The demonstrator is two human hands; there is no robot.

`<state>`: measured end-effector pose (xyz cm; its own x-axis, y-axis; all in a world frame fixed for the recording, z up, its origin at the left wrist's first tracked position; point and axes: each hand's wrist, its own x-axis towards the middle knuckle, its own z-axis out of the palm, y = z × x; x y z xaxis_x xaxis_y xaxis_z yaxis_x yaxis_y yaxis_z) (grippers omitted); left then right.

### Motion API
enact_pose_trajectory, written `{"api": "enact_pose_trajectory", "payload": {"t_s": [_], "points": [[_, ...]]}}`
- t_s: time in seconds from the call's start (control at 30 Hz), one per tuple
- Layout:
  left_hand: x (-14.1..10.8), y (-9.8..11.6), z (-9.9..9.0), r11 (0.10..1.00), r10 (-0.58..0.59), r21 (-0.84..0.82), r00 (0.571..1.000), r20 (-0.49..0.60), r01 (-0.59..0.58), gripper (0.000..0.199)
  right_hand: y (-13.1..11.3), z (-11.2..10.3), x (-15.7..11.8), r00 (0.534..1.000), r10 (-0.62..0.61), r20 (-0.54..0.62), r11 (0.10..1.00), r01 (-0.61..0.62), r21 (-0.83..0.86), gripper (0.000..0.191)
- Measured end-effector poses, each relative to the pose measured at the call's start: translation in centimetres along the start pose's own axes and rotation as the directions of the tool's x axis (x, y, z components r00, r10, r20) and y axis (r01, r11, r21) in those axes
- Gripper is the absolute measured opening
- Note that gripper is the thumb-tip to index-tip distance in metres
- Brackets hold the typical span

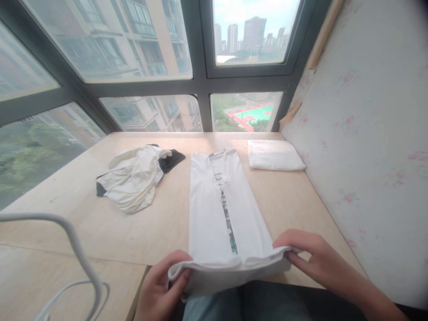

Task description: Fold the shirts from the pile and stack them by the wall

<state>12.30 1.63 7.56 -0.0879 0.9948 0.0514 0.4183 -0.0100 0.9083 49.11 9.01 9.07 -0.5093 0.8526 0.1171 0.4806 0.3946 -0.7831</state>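
Note:
A white T-shirt [209, 214] lies lengthwise on the wooden surface, its sides folded inward so a dark print shows along the middle. Its collar points toward the window. The near hem is raised off the surface. My left hand [167, 283] pinches the hem's left corner between thumb and fingers. At the right corner, my right hand [306, 252] grips the same hem. Between both hands the cloth hangs in a slightly sagging band.
A crumpled cream and black garment [137, 176] lies at the back left. Near the wall sits a folded white cloth [276, 155]. A white cable [75, 245] arches across the lower left. Windows border the wooden surface [83, 214], and a flowered wall [364, 147] rises on the right.

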Motion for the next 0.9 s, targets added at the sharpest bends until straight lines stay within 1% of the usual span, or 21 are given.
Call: {"api": "enact_pose_trajectory", "payload": {"t_s": [0.03, 0.07, 0.1, 0.13, 0.17, 0.2, 0.23, 0.3, 0.37, 0.43, 0.57, 0.67, 0.73, 0.77, 0.83, 0.87, 0.9], "points": [[2.6, 0.0, 0.3, 1.000, -0.030, -0.008, 0.995, -0.099, 0.030, 0.024, 0.6, -0.3, 2.6, 0.998, 0.060, -0.028, 0.996, -0.058, 0.070, 0.018], [5.3, -0.2, 0.6, 0.999, -0.050, -0.026, 0.984, -0.174, 0.046, 0.030, 1.4, -0.4, 5.3, 0.993, 0.106, -0.046, 0.985, -0.099, 0.142, 0.017], [8.1, -0.5, 1.0, 0.999, -0.046, -0.034, 0.976, -0.213, 0.040, 0.036, 2.4, -0.3, 8.1, 0.983, 0.163, -0.079, 0.964, -0.142, 0.224, 0.020], [10.7, -1.1, 1.5, 0.999, -0.036, -0.003, 0.973, -0.229, 0.037, 0.040, 3.6, 0.0, 10.7, 0.969, 0.227, -0.094, 0.933, -0.189, 0.306, 0.026], [13.1, -1.8, 2.0, 0.996, -0.040, 0.064, 0.973, -0.228, 0.056, 0.041, 4.9, 0.5, 13.1, 0.945, 0.303, -0.122, 0.902, -0.243, 0.357, 0.032], [15.1, -2.7, 2.5, 0.993, -0.051, 0.094, 0.973, -0.226, 0.074, 0.039, 6.2, 1.2, 15.0, 0.903, 0.397, -0.161, 0.877, -0.322, 0.358, 0.034], [16.7, -3.7, 2.9, 0.987, -0.064, 0.128, 0.972, -0.227, 0.095, 0.037, 7.6, 2.0, 16.5, 0.859, 0.469, -0.205, 0.858, -0.388, 0.335, 0.032], [18.6, -5.6, 3.6, 0.974, -0.088, 0.182, 0.969, -0.232, 0.133, 0.032, 10.0, 3.5, 18.2, 0.819, 0.517, -0.251, 0.844, -0.438, 0.310, 0.029], [19.2, -7.3, 3.8, 0.963, -0.097, 0.223, 0.967, -0.234, 0.150, 0.031, 11.8, 4.7, 18.4, 0.814, 0.513, -0.271, 0.848, -0.434, 0.304, 0.030], [19.0, -8.3, 3.8, 0.959, -0.089, 0.246, 0.971, -0.224, 0.144, 0.032, 12.8, 5.3, 17.9, 0.814, 0.503, -0.290, 0.855, -0.418, 0.308, 0.032], [18.8, -8.6, 3.5, 0.958, -0.054, 0.264, 0.976, -0.209, 0.110, 0.037, 13.5, 5.7, 17.3, 0.805, 0.478, -0.350, 0.867, -0.371, 0.332, 0.035], [18.9, -8.6, 3.6, 0.954, -0.032, 0.286, 0.975, -0.219, 0.095, 0.038, 13.6, 6.3, 17.1, 0.784, 0.449, -0.428, 0.866, -0.265, 0.423, 0.039], [19.0, -8.7, 3.7, 0.944, -0.024, 0.316, 0.975, -0.222, 0.095, 0.036, 13.8, 6.7, 16.8, 0.766, 0.426, -0.481, 0.869, -0.198, 0.453, 0.040], [19.0, -8.7, 3.7, 0.937, -0.026, 0.336, 0.975, -0.222, 0.101, 0.035, 13.9, 6.9, 16.6, 0.761, 0.416, -0.498, 0.879, -0.195, 0.435, 0.040], [18.9, -8.6, 3.8, 0.919, -0.026, 0.376, 0.972, -0.235, 0.116, 0.037, 13.9, 6.9, 16.3, 0.756, 0.384, -0.530, 0.917, -0.247, 0.313, 0.037], [18.8, -8.4, 3.9, 0.901, 0.006, 0.421, 0.969, -0.247, 0.101, 0.040, 13.7, 6.8, 16.2, 0.758, 0.346, -0.552, 0.938, -0.270, 0.218, 0.036], [18.5, -8.0, 4.1, 0.872, 0.067, 0.485, 0.964, -0.259, 0.070, 0.043, 13.4, 6.7, 16.2, 0.766, 0.284, -0.576, 0.956, -0.274, 0.107, 0.036]]}}
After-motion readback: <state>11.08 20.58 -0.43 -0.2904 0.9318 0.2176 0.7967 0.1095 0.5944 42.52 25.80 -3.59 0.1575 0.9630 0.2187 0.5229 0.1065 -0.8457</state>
